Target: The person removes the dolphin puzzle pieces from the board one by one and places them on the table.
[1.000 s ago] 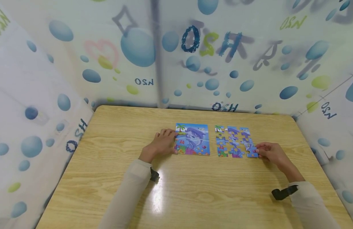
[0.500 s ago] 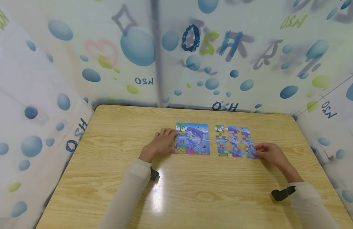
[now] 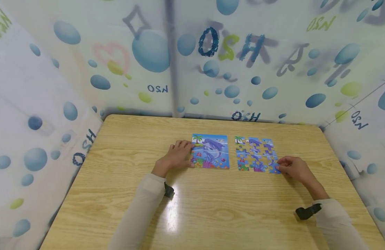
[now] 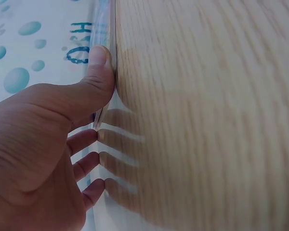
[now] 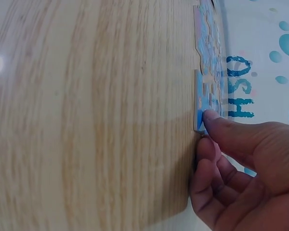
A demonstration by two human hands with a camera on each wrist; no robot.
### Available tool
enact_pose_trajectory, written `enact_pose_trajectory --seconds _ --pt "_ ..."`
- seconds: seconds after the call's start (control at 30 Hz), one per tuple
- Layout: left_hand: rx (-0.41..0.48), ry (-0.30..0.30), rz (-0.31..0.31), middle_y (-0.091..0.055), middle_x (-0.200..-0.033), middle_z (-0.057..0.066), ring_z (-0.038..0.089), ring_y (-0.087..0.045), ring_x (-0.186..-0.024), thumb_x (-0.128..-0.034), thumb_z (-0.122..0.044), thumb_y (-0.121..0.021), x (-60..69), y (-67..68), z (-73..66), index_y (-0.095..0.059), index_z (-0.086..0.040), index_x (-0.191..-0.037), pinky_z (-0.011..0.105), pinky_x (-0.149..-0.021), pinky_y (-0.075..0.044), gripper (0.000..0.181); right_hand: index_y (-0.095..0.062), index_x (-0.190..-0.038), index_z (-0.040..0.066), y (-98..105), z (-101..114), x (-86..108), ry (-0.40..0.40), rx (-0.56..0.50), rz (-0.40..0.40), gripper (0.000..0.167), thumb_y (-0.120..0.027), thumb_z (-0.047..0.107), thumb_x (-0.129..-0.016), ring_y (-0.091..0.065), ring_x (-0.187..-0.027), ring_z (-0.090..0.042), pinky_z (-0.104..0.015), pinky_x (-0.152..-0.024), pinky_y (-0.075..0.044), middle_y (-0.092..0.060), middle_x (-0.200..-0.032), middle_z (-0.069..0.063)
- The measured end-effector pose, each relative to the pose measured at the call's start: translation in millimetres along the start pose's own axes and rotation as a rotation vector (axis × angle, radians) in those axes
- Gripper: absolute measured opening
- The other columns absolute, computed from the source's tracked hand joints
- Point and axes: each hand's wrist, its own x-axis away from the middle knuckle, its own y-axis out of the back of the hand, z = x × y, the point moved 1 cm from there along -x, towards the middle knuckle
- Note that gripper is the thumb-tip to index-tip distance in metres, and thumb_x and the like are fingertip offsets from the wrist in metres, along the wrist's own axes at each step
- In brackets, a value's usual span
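Observation:
A square dolphin picture card (image 3: pixel 210 152) lies flat on the table, left of the loose jigsaw pieces (image 3: pixel 255 152). My left hand (image 3: pixel 179 155) rests at the card's left edge. Its thumb (image 4: pixel 100 72) touches the card's side in the left wrist view, and the other fingertips touch the table. At the lower right corner of the jigsaw, my right hand (image 3: pixel 295 168) pinches a blue corner puzzle piece (image 3: pixel 274 168) between thumb and curled fingers. In the right wrist view the thumb lies on top of this puzzle piece (image 5: pixel 199 103); the fingertips partly hide its near end.
The wooden table (image 3: pixel 211 211) reaches back to a patterned curtain (image 3: pixel 192 69) with blue bubbles. Narrow gaps run between the columns of jigsaw pieces. Dark wrist cameras sit on both sleeves.
My right hand has slid the corner puzzle piece slightly left, closer to the neighbouring pieces, and then stayed nearly still. The left hand and the picture card have not moved.

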Motion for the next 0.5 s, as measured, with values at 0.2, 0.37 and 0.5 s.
enact_pose_trajectory --seconds 0.2,0.37,0.5 --pt "0.011 -0.003 0.002 -0.029 -0.157 0.01 0.034 -0.023 -0.143 -0.088 -0.048 -0.071 -1.1 -1.7 2.1 -0.031 -0.011 -0.156 0.052 -0.108 -0.026 0.087 -0.066 -0.111 -0.006 -0.5 0.2 -1.2 -0.013 -0.004 -0.001 0.031 -0.069 0.02 -0.094 -0.054 -0.062 -0.01 -0.026 -0.054 -0.047 -0.066 -0.082 -0.005" --pt "0.009 -0.013 0.018 -0.025 -0.16 0.008 0.033 -0.02 -0.145 -0.0908 -0.048 -0.068 -1.3 -4.3 4.2 -0.027 -0.013 -0.158 0.053 -0.111 -0.025 0.086 -0.065 -0.112 -0.007 1.5 0.4 -1.5 -0.011 0.031 -0.01 0.034 -0.068 0.023 -0.095 -0.055 -0.068 -0.011 -0.025 -0.056 -0.047 -0.067 -0.086 -0.009" --pt "0.011 -0.02 0.035 -0.023 -0.162 0.009 0.034 -0.02 -0.146 -0.0929 -0.049 -0.064 -0.2 -4.7 4.0 -0.023 -0.013 -0.159 0.054 -0.112 -0.023 0.086 -0.064 -0.114 -0.007 4.0 3.8 -2.2 0.002 0.048 -0.034 0.034 -0.065 0.022 -0.096 -0.058 -0.072 -0.014 -0.026 -0.059 -0.049 -0.068 -0.091 -0.014"
